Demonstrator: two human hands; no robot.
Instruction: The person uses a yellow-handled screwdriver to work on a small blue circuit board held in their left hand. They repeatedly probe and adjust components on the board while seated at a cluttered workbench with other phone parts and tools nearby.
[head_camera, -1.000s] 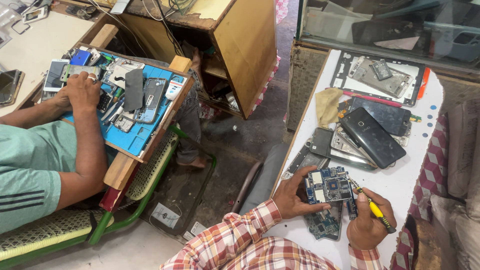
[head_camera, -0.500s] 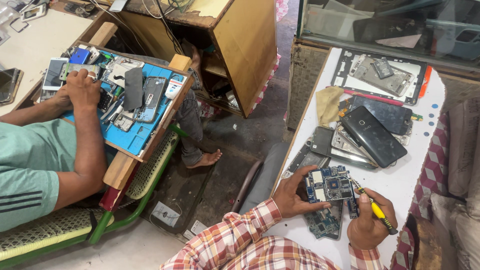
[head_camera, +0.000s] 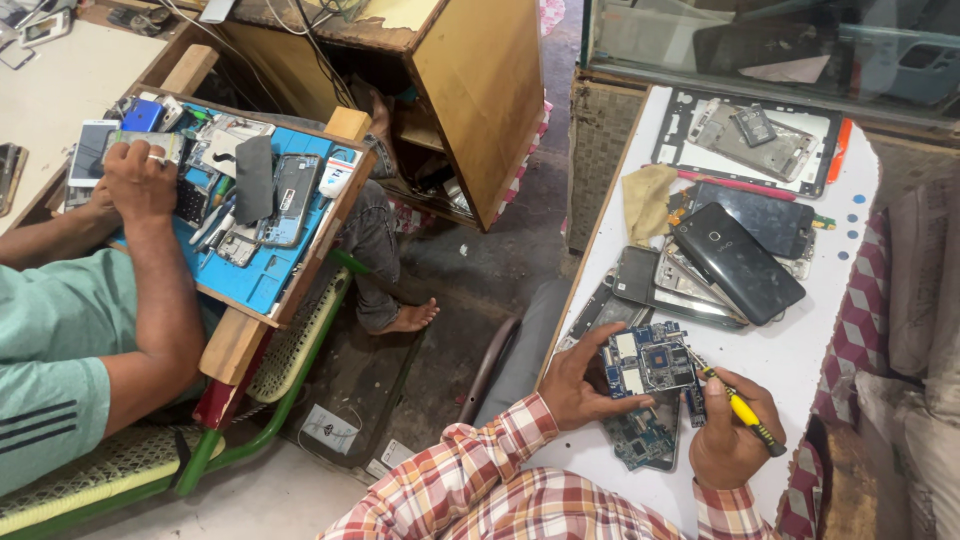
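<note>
White and crowded with phone parts, your tabletop (head_camera: 800, 350) runs along the right side, with a glass case behind it and a wooden cabinet (head_camera: 480, 90) across the gap of bare floor. Your left hand (head_camera: 580, 385) is curled around the left edge of a blue circuit board (head_camera: 650, 360), thumb on top and fingers beneath, holding it just above a second board (head_camera: 645, 440) that lies on the tabletop. Your right hand (head_camera: 728, 440) is closed around a yellow-handled screwdriver (head_camera: 740, 410), whose tip touches the right edge of the held board. Just beyond lie a dark phone (head_camera: 738, 262) resting on a stack of screens, a yellowish cloth (head_camera: 648, 200) and an opened phone frame (head_camera: 750, 140). To the left, another person in a green shirt bends over a blue work mat (head_camera: 250, 285) covered with phones, one hand (head_camera: 138, 180) resting on them.
</note>
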